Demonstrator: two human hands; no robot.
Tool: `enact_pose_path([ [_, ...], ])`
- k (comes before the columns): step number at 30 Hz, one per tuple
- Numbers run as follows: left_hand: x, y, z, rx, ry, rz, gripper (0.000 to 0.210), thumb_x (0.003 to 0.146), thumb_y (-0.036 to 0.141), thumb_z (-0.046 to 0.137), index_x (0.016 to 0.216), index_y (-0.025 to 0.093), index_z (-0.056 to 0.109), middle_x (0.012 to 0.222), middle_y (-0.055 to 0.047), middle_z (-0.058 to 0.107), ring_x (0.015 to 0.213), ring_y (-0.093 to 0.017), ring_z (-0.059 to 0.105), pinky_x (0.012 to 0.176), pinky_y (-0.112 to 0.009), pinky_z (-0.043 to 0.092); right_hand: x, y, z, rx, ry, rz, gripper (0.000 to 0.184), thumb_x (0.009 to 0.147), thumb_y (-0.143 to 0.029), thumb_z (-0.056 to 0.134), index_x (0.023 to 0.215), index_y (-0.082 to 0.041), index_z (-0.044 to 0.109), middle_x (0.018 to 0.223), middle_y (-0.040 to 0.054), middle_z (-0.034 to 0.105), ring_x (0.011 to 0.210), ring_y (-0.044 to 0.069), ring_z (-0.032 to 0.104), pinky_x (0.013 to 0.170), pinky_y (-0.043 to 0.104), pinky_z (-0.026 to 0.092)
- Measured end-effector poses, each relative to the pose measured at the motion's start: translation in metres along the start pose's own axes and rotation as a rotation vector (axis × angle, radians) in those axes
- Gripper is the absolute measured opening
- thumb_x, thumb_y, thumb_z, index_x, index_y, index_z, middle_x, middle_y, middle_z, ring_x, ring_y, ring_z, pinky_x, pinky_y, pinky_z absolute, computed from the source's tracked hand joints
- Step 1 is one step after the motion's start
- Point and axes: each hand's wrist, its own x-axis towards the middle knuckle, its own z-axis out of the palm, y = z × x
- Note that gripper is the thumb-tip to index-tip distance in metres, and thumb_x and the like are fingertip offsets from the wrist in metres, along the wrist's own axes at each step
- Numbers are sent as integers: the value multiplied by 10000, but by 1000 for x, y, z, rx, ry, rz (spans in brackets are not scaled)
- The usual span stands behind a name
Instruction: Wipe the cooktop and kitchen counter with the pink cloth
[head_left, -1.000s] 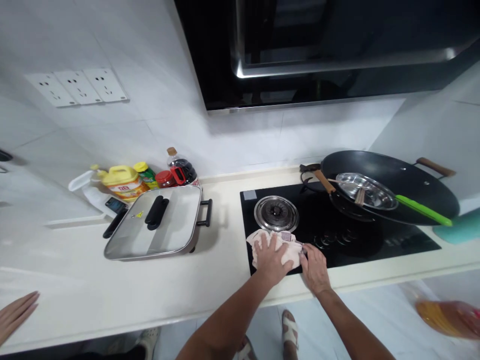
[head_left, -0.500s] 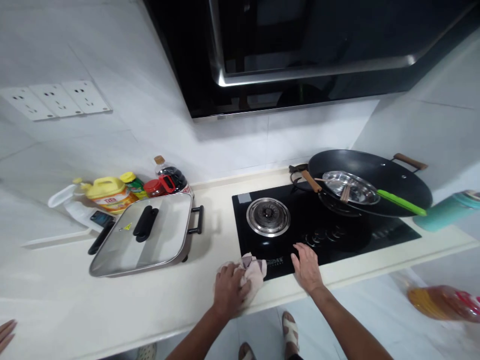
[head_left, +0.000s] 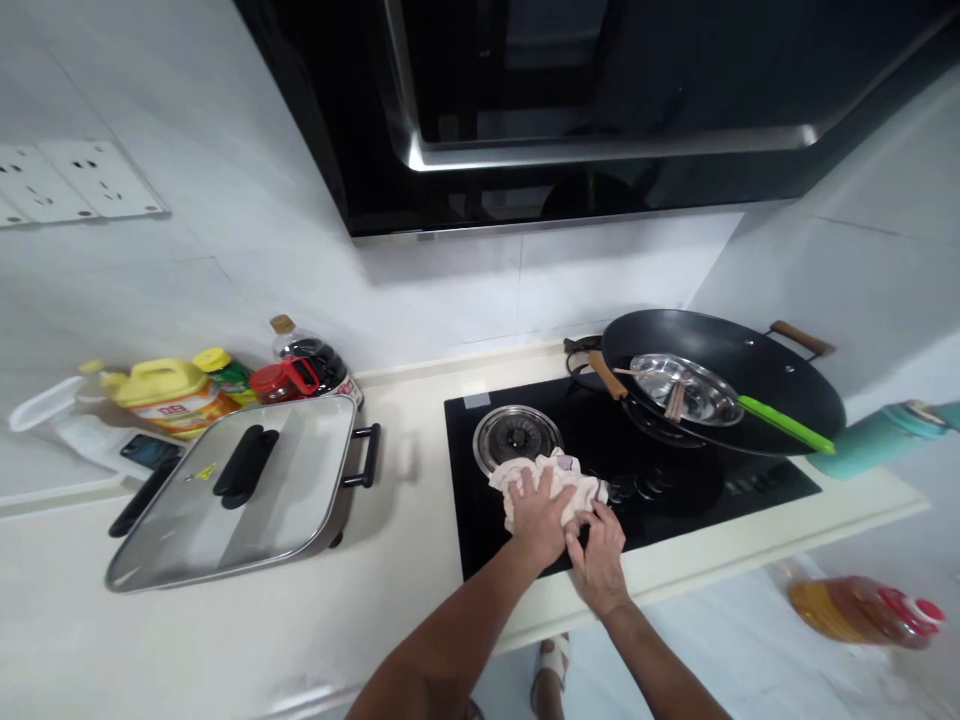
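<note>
My left hand [head_left: 538, 518] presses down on a pale pink cleaning cloth [head_left: 517, 470], fingers spread over it. The crumpled cloth lies on the black glass gas hob [head_left: 480, 545], just in front of the left burner [head_left: 516, 438]. Close beside it, my right hand [head_left: 600, 558] rests at the hob's front edge. Its fingers are slightly bent and the fingertips meet the cloth's right side. The control knobs [head_left: 652, 483] are just beyond the right hand. Part of the cloth is hidden under the left hand.
A large wok [head_left: 787, 400] on the right burner holds a metal dish [head_left: 694, 385] and a green-handled utensil [head_left: 784, 422]. A teal bottle [head_left: 877, 440] stands right. Left is a lidded electric pan [head_left: 300, 500], with bottles behind. The range hood [head_left: 600, 190] hangs above.
My left hand has moved the cloth rightward and away from me, from the counter edge onto the hob. Both hands are now side by side. The view has shifted slightly right.
</note>
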Motion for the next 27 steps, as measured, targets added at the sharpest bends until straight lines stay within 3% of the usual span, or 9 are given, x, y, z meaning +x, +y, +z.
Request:
enact_pose_path([
  [3, -15, -7, 0, 26, 12, 44, 441, 887, 568, 622, 1280, 383, 696, 1493, -65, 532, 1341, -423, 385, 1064, -645, 314, 1, -1, -2, -6, 22, -9, 385, 1032, -427, 469, 1325, -179, 488, 1473, 201, 450, 1406, 350, 397, 1104, 581, 375],
  [7, -61, -27, -1, 45, 73, 101, 457, 860, 563, 645, 1253, 340, 707, 1418, -83, 580, 1284, -387, 441, 1063, -592, 300, 3, 2, -6, 11, -60, -12, 421, 1053, -437, 402, 1395, -198, 456, 1449, 177, 487, 1377, 341, 418, 1098, 584, 366],
  [11, -103, -42, -6, 38, 76, 135, 502, 837, 580, 663, 1285, 355, 682, 1448, -65, 568, 1323, -385, 429, 1121, -583, 232, 3, -4, -14, 9, -81, -12, 371, 1051, -439, 413, 1312, -210, 542, 1390, 158, 529, 1336, 339, 448, 1084, 588, 361],
  [14, -115, -49, -20, -26, 15, 204, 598, 846, 573, 654, 1399, 353, 600, 1560, -65, 492, 1406, -398, 394, 1159, -581, 229, -1, -27, -19, 30, -99, -56, 403, 1043, -422, 415, 1361, -216, 553, 1425, 160, 511, 1358, 342, 439, 1095, 578, 359],
  [19, -142, -82, -51, -87, 70, 188, 674, 959, 423, 522, 1575, 184, 390, 1678, -171, 323, 1540, -339, 300, 1206, -530, 295, -3, -77, -15, 82, -526, -340, 585, 1027, -453, 453, 1576, -256, 409, 1606, 125, 411, 1452, 312, 388, 1157, 514, 347],
  [24, -219, -145, -67, 166, 192, 7, 600, 991, 330, 521, 1577, 259, 411, 1627, -110, 450, 1548, -312, 321, 1225, -518, 282, 2, -110, -7, -93, -771, -318, 635, 888, -492, 681, 1488, -332, 551, 1635, 122, 384, 1456, 404, 354, 1143, 617, 292],
  [27, -256, -169, -67, 287, 273, -88, 578, 1008, 315, 518, 1577, 290, 421, 1612, -88, 479, 1537, -291, 355, 1232, -481, 282, -6, -139, 1, -64, -908, -345, 564, 875, -492, 694, 1415, -351, 613, 1623, 108, 405, 1462, 408, 345, 1155, 618, 265],
])
